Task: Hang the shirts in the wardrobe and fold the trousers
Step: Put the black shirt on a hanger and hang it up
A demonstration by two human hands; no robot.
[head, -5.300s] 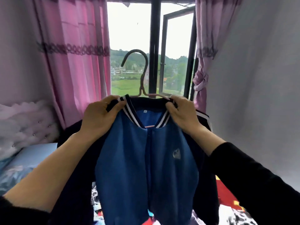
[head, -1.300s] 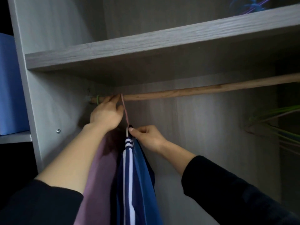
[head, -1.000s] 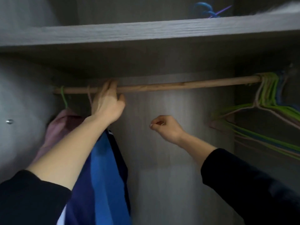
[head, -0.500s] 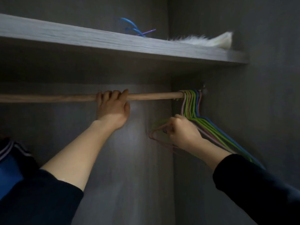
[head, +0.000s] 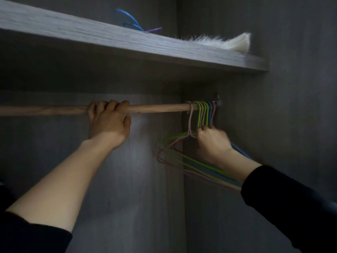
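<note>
"So where was the blue shirt by then?"

"Out of frame, off to my left. A second before, it hung on the rail (head: 160,107) beside a mauve garment. My view had since swung to the right end of the wardrobe, where no shirt or trousers showed."

"And your hands?"

"My left hand (head: 109,125) had slid along and was wrapped over the rail, fingers curled on top, thumb beneath. My right hand (head: 212,143), loosely curled and empty a moment earlier, was closed round the neck of a pink hanger (head: 190,121). Its hook was drawn a little clear of the bunch of green, blue and pink hangers (head: 199,117) crowded against the side wall."

"Meaning?"

"One shirt was done, I'd say, and I was fetching a hanger for the next. The hook sat over the rail, so it needed lifting off. The wire frames below lay crossed over one another, so a neighbour might have come along with it."

"Anything above?"

"A shelf (head: 127,42) carrying a blue hanger (head: 129,19) and something white and fluffy (head: 228,43)."
</note>
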